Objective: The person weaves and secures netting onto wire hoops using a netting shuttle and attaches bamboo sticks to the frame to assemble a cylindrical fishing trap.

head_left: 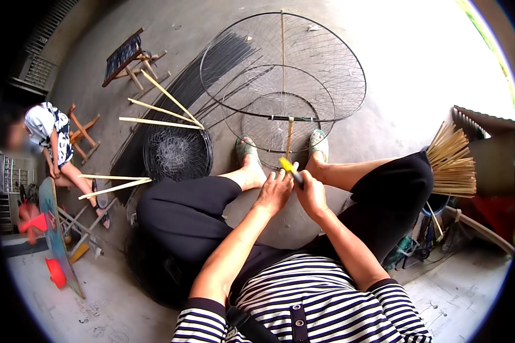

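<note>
In the head view my right hand (311, 194) is closed around a tool with a yellow end (286, 164) and a dark lower part; its exact kind is not clear. Beside it, my left hand (273, 193) has its fingers curled together, and whatever they hold is hidden. Just beyond both hands stands a round net cage (326, 60) made of dark wire hoops and thin mesh. A light bamboo stick (290, 137) spans its near hoops, its lower end close to my fingers. My slippered feet are on either side of the cage's base.
At left lie a stack of netted black hoops (177, 151) with pale sticks, and long dark rods (220, 57). A bundle of sticks (452, 163) stands in a bucket at right. A folding stool (126, 60) is behind. Another person (51, 134) sits at far left near a board (54, 228).
</note>
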The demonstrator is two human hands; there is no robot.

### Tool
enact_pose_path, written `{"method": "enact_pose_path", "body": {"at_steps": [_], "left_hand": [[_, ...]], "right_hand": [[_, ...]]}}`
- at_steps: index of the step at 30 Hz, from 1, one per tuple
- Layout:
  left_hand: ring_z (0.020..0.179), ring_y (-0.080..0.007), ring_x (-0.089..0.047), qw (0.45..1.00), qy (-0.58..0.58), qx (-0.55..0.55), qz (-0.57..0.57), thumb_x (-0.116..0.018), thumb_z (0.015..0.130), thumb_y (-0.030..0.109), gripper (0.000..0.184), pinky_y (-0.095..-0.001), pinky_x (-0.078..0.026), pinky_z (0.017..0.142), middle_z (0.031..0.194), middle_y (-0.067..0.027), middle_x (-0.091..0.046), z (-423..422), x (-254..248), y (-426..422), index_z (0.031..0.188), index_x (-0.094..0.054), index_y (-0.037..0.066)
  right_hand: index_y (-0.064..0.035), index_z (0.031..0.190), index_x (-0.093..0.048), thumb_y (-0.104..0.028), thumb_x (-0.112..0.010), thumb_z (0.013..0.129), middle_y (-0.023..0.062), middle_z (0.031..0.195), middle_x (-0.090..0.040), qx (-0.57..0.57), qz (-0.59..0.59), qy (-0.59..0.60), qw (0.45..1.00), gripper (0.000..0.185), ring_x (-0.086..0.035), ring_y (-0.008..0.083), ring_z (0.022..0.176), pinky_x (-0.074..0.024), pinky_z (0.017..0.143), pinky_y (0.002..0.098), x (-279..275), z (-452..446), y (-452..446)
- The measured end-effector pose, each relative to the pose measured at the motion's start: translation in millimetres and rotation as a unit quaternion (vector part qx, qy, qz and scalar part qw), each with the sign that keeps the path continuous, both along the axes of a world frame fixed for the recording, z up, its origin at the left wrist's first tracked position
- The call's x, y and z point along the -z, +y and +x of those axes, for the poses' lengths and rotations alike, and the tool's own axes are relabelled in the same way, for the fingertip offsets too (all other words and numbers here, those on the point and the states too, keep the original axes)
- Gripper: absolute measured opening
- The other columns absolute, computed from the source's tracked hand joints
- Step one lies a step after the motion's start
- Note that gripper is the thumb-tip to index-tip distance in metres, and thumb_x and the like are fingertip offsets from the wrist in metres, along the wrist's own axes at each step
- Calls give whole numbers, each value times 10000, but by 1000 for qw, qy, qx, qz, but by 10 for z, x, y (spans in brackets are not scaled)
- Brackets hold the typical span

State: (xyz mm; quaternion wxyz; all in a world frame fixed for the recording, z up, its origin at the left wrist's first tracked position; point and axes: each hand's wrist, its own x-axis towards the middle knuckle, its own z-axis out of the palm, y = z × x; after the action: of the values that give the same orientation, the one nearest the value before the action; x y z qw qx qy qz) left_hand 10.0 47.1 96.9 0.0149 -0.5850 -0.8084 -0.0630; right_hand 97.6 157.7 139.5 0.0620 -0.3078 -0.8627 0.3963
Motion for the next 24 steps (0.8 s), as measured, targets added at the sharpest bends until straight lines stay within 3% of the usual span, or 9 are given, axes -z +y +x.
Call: {"method": "enact_pose_path", "body": {"at_steps": [5, 7, 10, 11, 12, 14, 18, 19, 24], "left_hand": [[1005, -293, -535, 995, -27, -90, -45, -470, 823, 130, 362, -405, -438, 821, 1434, -174, -357, 52, -125, 107, 1156, -548, 10], [921, -291, -564, 986, 109, -63, -104, -483, 835, 168, 403, -401, -441, 734, 1396, -239, -375, 114, -106, 87, 1181, -515, -36], [869, -298, -584, 989, -34, -120, -85, -478, 862, 197, 467, -406, -447, 701, 1293, -279, -465, 128, 163, 171, 1247, -448, -65], [852, -298, -591, 975, -99, -172, -94, -477, 868, 202, 481, -410, -449, 695, 1250, -287, -499, 118, 23, 250, 1262, -429, -69], [799, -296, -607, 986, 6, -168, -15, -484, 866, 194, 481, -423, -458, 687, 1190, -287, -538, 88, 214, 277, 1262, -423, -73], [727, -269, -629, 984, 32, -168, -43, -503, 851, 168, 408, -393, -490, 646, 1154, -258, -557, 12, 153, 351, 1205, -473, -32], [620, -216, -641, 978, -8, -190, -88, -530, 827, 152, 151, -329, -509, 526, 795, -91, -613, -102, -128, 387, 942, -570, 63], [579, -199, -634, 979, 58, -183, -73, -527, 826, 139, 117, -323, -508, 481, 769, -80, -606, -81, -109, 355, 918, -571, 82], [612, -261, -634, 970, -63, -232, -30, -498, 827, 118, 158, -370, -512, 498, 788, -129, -592, 45, -44, 315, 962, -539, 45]], "right_hand": [[-54, 897, -508, -104, -603, 788, 184, 708, -627, -137, 98, -8, 986, 153, -631, 352, 650, -495, 581, 442, -33, -88, -16], [-28, 942, -505, -97, -571, 789, 167, 690, -627, -179, 138, -6, 974, 180, -638, 319, 627, -497, 556, 421, -59, -157, -10], [9, 1163, -484, -92, -507, 808, 138, 695, -641, -237, 186, -18, 953, 370, -651, 274, 610, -504, 534, 393, -124, -313, 86], [-15, 1080, -502, -108, -488, 849, 152, 711, -647, -227, 161, -11, 961, 250, -654, 298, 631, -501, 542, 412, -177, -363, 134], [-21, 1029, -500, -125, -476, 870, 161, 716, -647, -226, 148, -36, 962, 192, -653, 313, 645, -499, 547, 424, -239, -436, 197], [-28, 897, -479, -172, -449, 912, 183, 718, -643, -213, 132, -24, 968, 148, -645, 351, 666, -494, 557, 449, -218, -556, 326], [-40, 864, -505, -124, -553, 814, 206, 745, -635, -195, 103, -3, 975, 108, -635, 381, 721, -485, 623, 465, -65, -629, 428], [-44, 855, -507, -116, -557, 808, 206, 743, -633, -191, 102, 1, 976, 99, -631, 387, 719, -481, 623, 471, -49, -618, 421], [-37, 838, -508, -108, -492, 821, 185, 708, -637, -190, 132, 5, 973, 75, -644, 363, 678, -505, 583, 455, 125, -564, 402]]}}
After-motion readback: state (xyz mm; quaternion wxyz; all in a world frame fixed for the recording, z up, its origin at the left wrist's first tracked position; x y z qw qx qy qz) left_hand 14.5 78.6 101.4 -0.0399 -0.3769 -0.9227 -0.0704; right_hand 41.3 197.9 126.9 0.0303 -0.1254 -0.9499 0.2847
